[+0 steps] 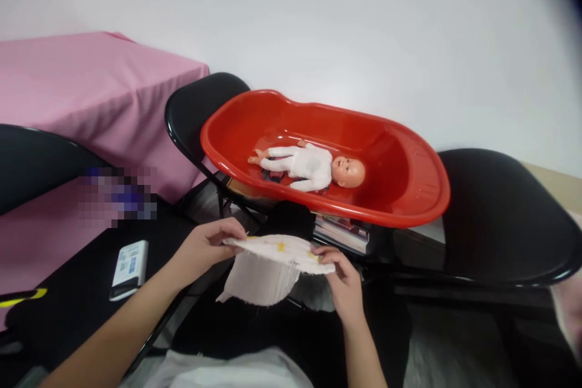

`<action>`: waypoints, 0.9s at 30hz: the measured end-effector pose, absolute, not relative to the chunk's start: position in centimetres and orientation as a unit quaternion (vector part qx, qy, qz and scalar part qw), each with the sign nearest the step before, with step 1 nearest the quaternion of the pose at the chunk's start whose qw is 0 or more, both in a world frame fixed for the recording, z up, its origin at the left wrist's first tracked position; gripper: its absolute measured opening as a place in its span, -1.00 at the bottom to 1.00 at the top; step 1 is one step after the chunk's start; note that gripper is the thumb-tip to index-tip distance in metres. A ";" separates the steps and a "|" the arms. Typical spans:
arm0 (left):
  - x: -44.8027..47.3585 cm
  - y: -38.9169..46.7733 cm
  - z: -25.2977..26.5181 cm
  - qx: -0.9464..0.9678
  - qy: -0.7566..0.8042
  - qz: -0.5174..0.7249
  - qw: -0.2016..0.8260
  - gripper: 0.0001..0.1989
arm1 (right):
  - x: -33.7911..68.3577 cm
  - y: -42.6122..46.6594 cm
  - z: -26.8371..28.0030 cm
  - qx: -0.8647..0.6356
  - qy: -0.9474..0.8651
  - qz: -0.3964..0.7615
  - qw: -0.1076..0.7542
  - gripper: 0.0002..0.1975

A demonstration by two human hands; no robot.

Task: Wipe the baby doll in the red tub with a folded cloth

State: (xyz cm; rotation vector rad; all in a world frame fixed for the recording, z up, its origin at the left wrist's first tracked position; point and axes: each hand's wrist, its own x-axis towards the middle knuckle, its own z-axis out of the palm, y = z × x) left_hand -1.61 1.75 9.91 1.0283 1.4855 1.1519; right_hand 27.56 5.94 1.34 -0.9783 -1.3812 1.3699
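A white cloth (266, 279) with yellow and dark print on its top face is stretched between my two hands, its lower part hanging down. My left hand (218, 245) pinches its left edge between thumb and fingers. At the opposite edge my right hand (342, 279) grips the cloth the same way. Beyond the hands stands a red baby bathtub (409, 206). In it a baby doll (313, 167) in white clothing lies on its back, head to the right and bare feet to the left.
Black chairs (504, 215) stand at both ends of the tub, with a stack of books (341, 236) below its front edge. A pink-draped table (104, 79) is at the left. A white device (130, 267) lies on a black surface beside my left forearm.
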 end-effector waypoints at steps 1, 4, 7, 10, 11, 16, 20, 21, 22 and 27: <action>-1.7 0.8 9.9 0.451 0.607 0.443 0.481 -0.87 | 27.7 4.9 1.1 -0.397 -0.568 0.555 0.459 -0.93; -2.0 -1.4 9.5 0.550 0.590 0.346 0.478 -0.89 | 28.0 2.5 0.3 -0.404 -0.583 0.545 0.447 -0.90; -2.1 -2.7 8.7 0.628 0.565 0.283 0.454 -0.81 | 28.1 0.9 -0.6 -0.426 -0.592 0.523 0.441 -0.88; -2.1 -3.5 7.8 0.686 0.546 0.253 0.409 -0.76 | 28.2 0.0 -1.9 -0.448 -0.612 0.495 0.425 -0.86; -2.1 -3.7 7.5 0.707 0.538 0.241 0.392 -0.76 | 28.2 -0.2 -2.4 -0.458 -0.620 0.481 0.418 -0.86; -2.1 -4.1 6.5 0.815 0.490 0.170 0.260 -0.74 | 28.2 -0.8 -4.5 -0.494 -0.673 0.387 0.392 -0.78; -1.9 -3.9 6.7 0.842 0.483 0.183 0.153 -0.75 | 28.4 -0.9 -4.9 -0.496 -0.693 0.344 0.393 -0.69; -1.9 -3.9 6.8 0.842 0.487 0.188 0.135 -0.76 | 28.5 -0.9 -5.0 -0.494 -0.697 0.336 0.396 -0.68; -1.9 -3.9 6.9 0.841 0.491 0.190 0.123 -0.78 | 28.6 -0.9 -5.0 -0.491 -0.702 0.328 0.399 -0.67; -1.7 -4.5 6.4 0.845 0.494 0.165 0.124 -0.71 | 28.6 -0.8 -5.8 -0.496 -0.717 0.305 0.384 -0.60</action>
